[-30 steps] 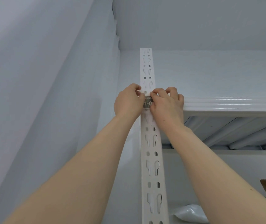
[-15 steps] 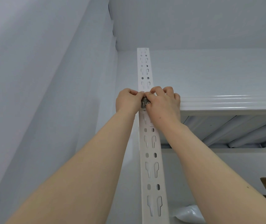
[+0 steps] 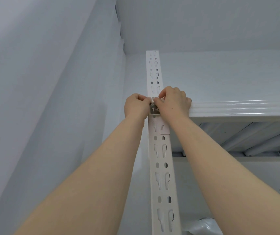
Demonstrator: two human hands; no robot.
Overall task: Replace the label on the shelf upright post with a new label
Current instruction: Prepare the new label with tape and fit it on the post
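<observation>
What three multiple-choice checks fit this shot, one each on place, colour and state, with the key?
1. Where is the label?
A. on the wall
B. on the upright post, level with the shelf beam
C. at the post's top end

2. Its colour?
A. dark grey, white characters
B. yellow
C. red

3. The left hand and right hand?
A. both hanging free
B. only one raised
C. both pinching at the label

Key:
B, it sits on the post between the hands.
A, white "1-" shows on dark grey.
C, curled fingers meet at its top edge.
</observation>
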